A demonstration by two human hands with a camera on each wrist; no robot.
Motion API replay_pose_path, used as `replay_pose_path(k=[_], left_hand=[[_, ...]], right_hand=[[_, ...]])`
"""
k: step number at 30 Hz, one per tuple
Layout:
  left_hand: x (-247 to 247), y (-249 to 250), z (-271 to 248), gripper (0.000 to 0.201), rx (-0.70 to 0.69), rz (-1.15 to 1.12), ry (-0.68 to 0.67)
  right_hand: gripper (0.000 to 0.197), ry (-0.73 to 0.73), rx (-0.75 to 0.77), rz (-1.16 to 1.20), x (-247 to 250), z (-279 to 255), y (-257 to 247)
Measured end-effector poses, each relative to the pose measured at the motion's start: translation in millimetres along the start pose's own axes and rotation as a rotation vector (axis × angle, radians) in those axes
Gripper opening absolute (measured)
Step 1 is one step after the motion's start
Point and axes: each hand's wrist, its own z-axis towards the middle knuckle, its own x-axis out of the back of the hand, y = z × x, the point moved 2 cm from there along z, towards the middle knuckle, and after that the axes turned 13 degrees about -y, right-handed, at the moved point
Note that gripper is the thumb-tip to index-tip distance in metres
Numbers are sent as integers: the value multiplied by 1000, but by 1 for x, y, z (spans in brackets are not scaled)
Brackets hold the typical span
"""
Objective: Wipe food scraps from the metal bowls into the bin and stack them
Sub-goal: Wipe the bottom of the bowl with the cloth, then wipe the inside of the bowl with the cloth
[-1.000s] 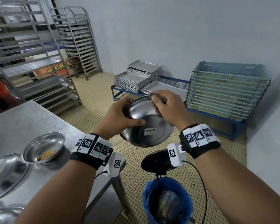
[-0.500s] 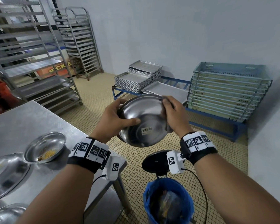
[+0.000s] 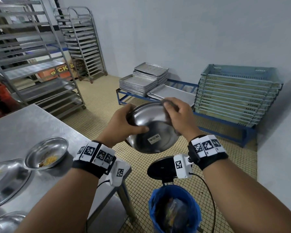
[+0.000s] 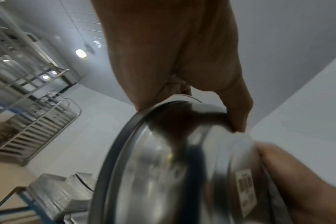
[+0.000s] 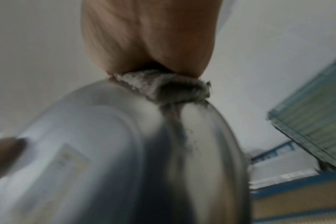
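The bowl (image 3: 154,130) in the hands is shiny silver, with a small white sticker (image 3: 153,140) that has black lines on it. The cloth (image 5: 159,89) is grey and fuzzy. The bin (image 3: 175,209) near the bottom has a bright blue bag, and its lid (image 3: 160,169) is black. The surface (image 3: 23,128) on the left is dull silver. A small silver bowl (image 3: 46,153) on it has yellow and brown bits inside. Both wrist bands (image 3: 94,157) are black with white squares that have black checks. The floor (image 3: 97,98) is made of tiny yellow tiles. The far crates (image 3: 238,95) are pale green, on a blue frame (image 3: 225,121). The wall (image 3: 191,39) is white.
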Motion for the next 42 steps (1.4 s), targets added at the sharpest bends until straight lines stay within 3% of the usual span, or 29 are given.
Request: replay_pose_path(k=[2, 4, 9, 13, 15, 17, 19, 22, 25, 27, 31, 33, 37, 42], left_hand=[[3, -7, -5, 67, -3, -202, 57], [1, -8, -6, 71, 2, -247, 57], [-7, -4, -3, 71, -7, -241, 32], [-2, -12, -8, 71, 10, -387, 75], [0, -10, -8, 70, 22, -277, 54], [0, -4, -3, 69, 46, -26, -9], [-3, 3, 2, 68, 50, 88, -35], [-1, 8, 2, 68, 2, 23, 24], [5, -4, -3, 60, 7, -161, 80], [3, -5, -4, 63, 22, -184, 53], [-4, 0, 2, 75, 13, -115, 1], [0, -3, 1, 73, 1, -278, 35], [7, -10, -4, 67, -24, -536, 146], [3, -10, 1, 88, 148, -356, 127]], right_hand=[[20, 80, -112, 158, 6, -5, 12], [21, 87, -122, 128, 5, -4, 13], [25, -15, 112, -166, 2, 10, -12], [22, 105, -58, 63, 12, 3, 8], [20, 87, -53, 29, 9, -1, 10], [21, 30, 22, -74, 5, 1, 1], [25, -18, 101, -186, 0, 6, -11], [32, 6, 126, -167, -1, 11, -10], [26, 96, -33, 49, 7, 5, 10], [23, 90, -71, 57, 6, 2, 12], [23, -66, 157, -230, -2, 9, -17], [23, -11, 144, -172, 5, 15, -13], [25, 123, -65, 183, 15, 10, 16], [18, 235, 67, 31, 12, 5, 1]])
